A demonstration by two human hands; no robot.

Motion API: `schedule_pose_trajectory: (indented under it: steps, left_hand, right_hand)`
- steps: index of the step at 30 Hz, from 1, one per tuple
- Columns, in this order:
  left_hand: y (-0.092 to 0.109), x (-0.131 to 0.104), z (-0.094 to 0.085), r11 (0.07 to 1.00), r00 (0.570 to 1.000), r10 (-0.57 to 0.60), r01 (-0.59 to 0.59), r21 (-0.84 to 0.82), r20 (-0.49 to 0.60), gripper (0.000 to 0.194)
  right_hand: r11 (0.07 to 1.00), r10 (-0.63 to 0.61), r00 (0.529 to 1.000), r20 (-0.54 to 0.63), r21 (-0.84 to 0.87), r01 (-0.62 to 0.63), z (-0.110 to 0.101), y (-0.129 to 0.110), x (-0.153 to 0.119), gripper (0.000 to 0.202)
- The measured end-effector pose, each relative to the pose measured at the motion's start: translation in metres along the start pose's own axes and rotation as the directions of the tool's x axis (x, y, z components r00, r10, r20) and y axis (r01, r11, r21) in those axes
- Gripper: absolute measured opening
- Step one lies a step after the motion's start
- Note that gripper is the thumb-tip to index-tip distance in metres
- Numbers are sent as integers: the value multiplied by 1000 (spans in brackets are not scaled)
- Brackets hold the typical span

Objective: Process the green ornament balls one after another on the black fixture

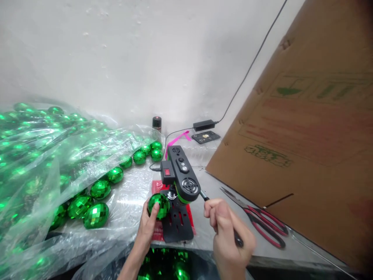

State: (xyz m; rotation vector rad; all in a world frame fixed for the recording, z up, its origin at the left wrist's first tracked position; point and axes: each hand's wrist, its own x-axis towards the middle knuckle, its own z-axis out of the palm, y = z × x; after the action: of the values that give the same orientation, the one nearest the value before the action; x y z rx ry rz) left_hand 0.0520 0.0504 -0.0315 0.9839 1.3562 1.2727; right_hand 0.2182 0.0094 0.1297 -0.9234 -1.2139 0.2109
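Green and shiny, a ball (162, 206) sits between the pinching fingers of the left hand (146, 222), while the right hand (229, 231) curls its fingers around a black handle (239, 238).

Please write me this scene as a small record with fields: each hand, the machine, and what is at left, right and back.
Left hand: holds green faceted ball
Right hand: grips black-handled lever
Machine: black, with red switch and slotted base plate
Left: more green balls, many under clear plastic
Right: red-and-black scissors, cardboard
Back: dark can, pink ribbon, black adapter with cable
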Motion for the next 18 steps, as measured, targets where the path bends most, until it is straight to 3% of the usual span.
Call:
schedule_pose_trajectory:
  steps: [4,9,12,18]
  left_hand:
    - [-10,-9,13,993,999,14,-19,120,42,85]
    - [-13,-11,19,911,978,155,-197,364,140,82]
    - [-8,-12,23,857,955,214,-284,429,203,79]
    - [7,-14,27,828,943,207,-311,466,260,77]
  right_hand:
    - [1000,0,1000,13,-21,0,0,-6,5,51]
    - [998,-46,999,24,-32,47,-1,-4,2,46]
    - [998,-59,997,49,-33,61,-3,-3,1,43]
    - [997,-71,995,72,-33,74,-6,-3,-1,39]
